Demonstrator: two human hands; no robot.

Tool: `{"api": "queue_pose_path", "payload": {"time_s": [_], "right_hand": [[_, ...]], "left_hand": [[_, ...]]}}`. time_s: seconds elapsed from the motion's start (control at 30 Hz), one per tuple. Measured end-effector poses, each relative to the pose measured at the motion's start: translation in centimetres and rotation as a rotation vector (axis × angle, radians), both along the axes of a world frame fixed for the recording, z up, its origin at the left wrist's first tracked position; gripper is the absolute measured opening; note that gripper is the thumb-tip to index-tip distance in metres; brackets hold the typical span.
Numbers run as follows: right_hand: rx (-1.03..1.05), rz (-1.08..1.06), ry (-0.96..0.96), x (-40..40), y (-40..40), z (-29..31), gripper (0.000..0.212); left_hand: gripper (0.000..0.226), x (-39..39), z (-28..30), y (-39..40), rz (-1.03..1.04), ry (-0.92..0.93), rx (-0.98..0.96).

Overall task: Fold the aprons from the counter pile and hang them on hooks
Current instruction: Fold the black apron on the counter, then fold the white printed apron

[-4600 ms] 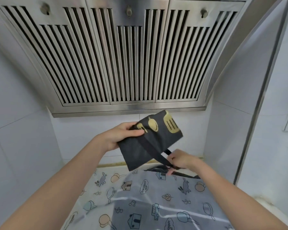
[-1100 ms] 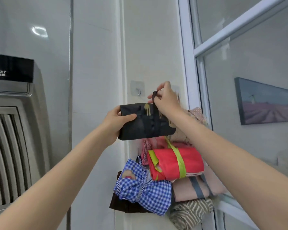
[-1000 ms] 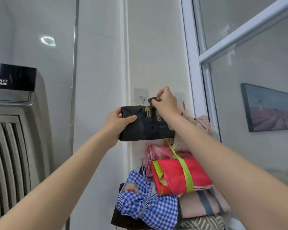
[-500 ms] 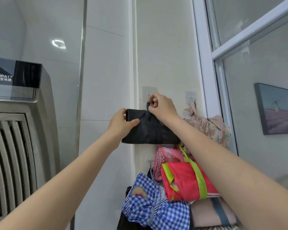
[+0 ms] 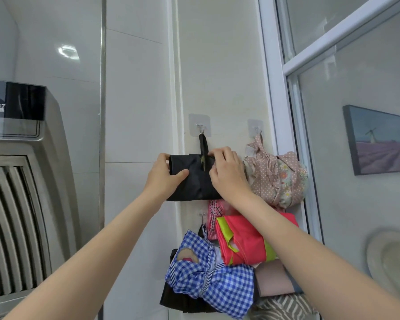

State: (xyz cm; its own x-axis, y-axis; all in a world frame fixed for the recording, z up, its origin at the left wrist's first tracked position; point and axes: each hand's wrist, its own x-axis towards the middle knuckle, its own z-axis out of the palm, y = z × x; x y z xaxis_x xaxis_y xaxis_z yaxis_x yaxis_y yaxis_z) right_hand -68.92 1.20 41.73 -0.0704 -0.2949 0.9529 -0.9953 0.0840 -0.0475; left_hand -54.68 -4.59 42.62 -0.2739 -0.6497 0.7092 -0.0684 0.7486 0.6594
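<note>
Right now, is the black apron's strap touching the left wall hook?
Touching. In the head view the strap of the folded black apron loops over the left hook and hangs taut from it.

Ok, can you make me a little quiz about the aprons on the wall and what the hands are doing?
1. True or false: the black apron's strap is looped on the left hook.
2. Which apron hangs from the right hook? A) blue checked B) pink dotted C) red
3. Fill in: both the left hand and right hand hold the ____ apron.

Key: 1 true; 2 B, the pink dotted apron; 3 black.
</note>
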Motion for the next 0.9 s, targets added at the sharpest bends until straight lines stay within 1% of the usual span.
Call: {"api": "queue_pose_path", "payload": {"time_s": [0.07,0.13,0.2,0.27,0.37,0.43,0.53,0.63,0.7,0.77,0.83,0.9], "right_hand": [[-0.006,-0.009,-0.023,0.4,0.5,0.3,0.039],[-0.021,-0.032,-0.021,1.0,1.2,0.3,0.044],[-0.033,-0.053,-0.019,2.1,2.1,0.2,0.046],[-0.050,-0.030,-0.005,4.0,2.8,-0.1,0.045],[-0.068,0.085,0.056,7.8,3.5,-0.9,0.042],[0.001,0.155,0.090,11.5,3.4,-2.2,0.040],[0.216,0.283,0.020,17.9,2.6,-5.9,0.039],[0.441,0.337,-0.104,24.2,1.6,-12.3,0.040],[0.659,0.345,-0.127,28.6,0.7,-18.1,0.044],[0.961,0.358,-0.098,33.0,-0.2,-24.6,0.049],[1.230,0.367,-0.079,36.5,-1.0,-30.1,0.049],[1.423,0.386,-0.046,39.4,-2.2,-34.9,0.045]], "left_hand": [[0.052,0.7,-0.2,0.1,0.018,0.038,-0.016],[0.055,1.8,-0.3,0.3,0.056,0.059,-0.046],[0.054,3.0,-0.6,0.6,0.086,0.049,-0.066],[0.048,4.6,-1.0,1.0,0.097,0.034,-0.087],[0.038,7.2,-2.1,1.7,0.101,-0.005,-0.155],[0.035,9.6,-3.4,2.1,0.087,-0.065,-0.214],[0.034,14.5,-7.1,2.2,0.056,-0.232,-0.240],[0.032,21.1,-13.3,1.3,0.062,-0.374,-0.137],[0.036,26.5,-19.0,0.6,0.085,-0.505,0.015],[0.038,32.5,-25.8,0.0,0.090,-0.653,0.214],[0.032,37.7,-32.0,-0.8,0.100,-0.783,0.374],[0.018,42.9,-37.3,-1.5,0.106,-0.911,0.498]]}}
